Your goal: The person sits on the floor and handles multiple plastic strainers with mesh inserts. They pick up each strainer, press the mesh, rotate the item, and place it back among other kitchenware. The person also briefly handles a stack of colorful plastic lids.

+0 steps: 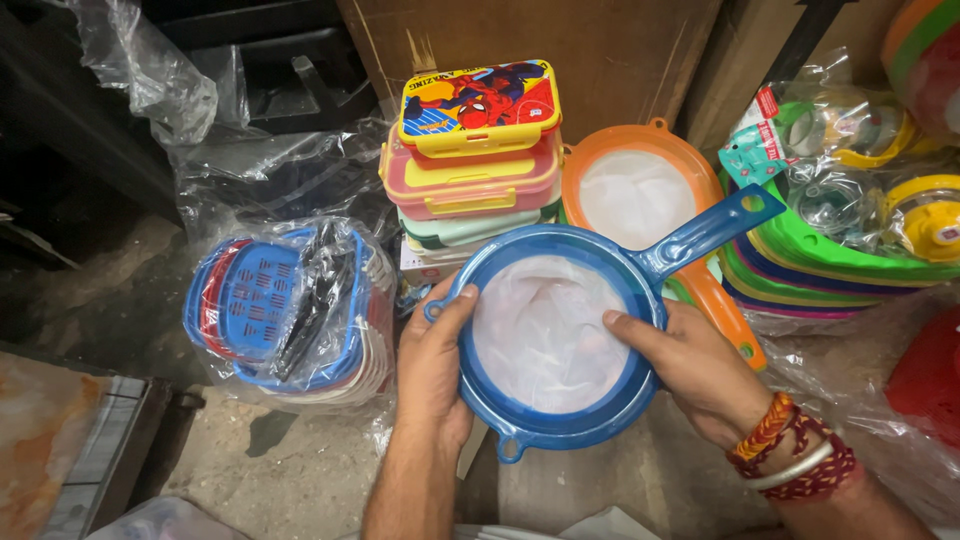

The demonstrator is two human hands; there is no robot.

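Holding the blue strainer (560, 345) between both hands, you have your left hand (432, 365) clamped on its left rim beside the small loop, and your right hand (690, 370) cupped under the right rim with the thumb pressed onto the white mesh. The strainer hangs above the floor (290, 470), in front of the stack of lunch boxes (475, 160). Thumb pressure is the likeliest fault: the mesh already sags in folds and could, in my judgement, stretch or pull from its ring. The long handle points toward the orange strainer (640, 190) and the wrapped green plates (840, 260); a careless turn might knock them. Underfoot is rough, dusty concrete, crowded with a bagged bundle of blue and red baskets (280, 310), loose plastic wrap and cardboard against the back wall in a cramped storage corner.
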